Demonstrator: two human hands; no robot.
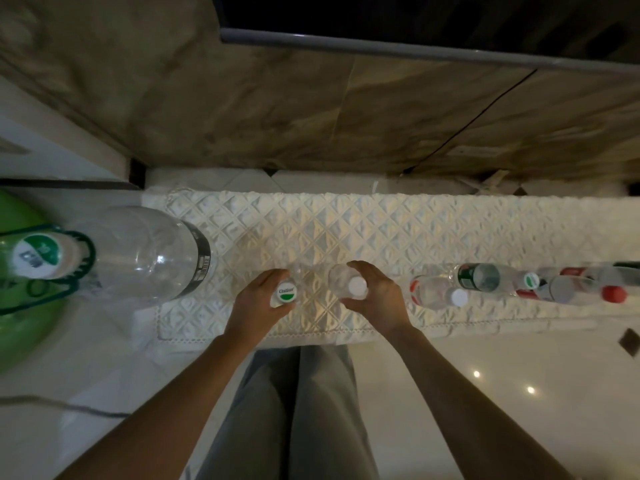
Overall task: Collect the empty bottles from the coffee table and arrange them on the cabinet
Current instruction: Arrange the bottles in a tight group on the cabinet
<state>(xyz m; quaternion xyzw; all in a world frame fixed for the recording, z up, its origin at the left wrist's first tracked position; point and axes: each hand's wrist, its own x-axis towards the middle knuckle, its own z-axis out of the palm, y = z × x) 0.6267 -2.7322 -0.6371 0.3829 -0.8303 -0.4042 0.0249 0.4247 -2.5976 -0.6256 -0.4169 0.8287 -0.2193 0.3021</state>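
I look straight down on a cabinet top covered by a white quilted cloth [346, 223]. My left hand [258, 299] grips the neck of an upright clear bottle with a green-and-white cap [286, 293]. My right hand [377, 296] curls round a second upright clear bottle with a plain white cap [357, 286]. Both bottles stand on the cloth, side by side. To the right stands a row of several empty bottles: one with a white cap [459, 297], one with a green label [479, 276], one with a red cap [613, 294].
A large clear bottle with a dark label band [145, 254] stands at the left end of the cloth. Further left are a green basin [20, 337] and a white-and-green capped bottle [38, 255]. A brown marbled wall [311, 109] rises behind. A cable [69, 407] crosses the glossy floor.
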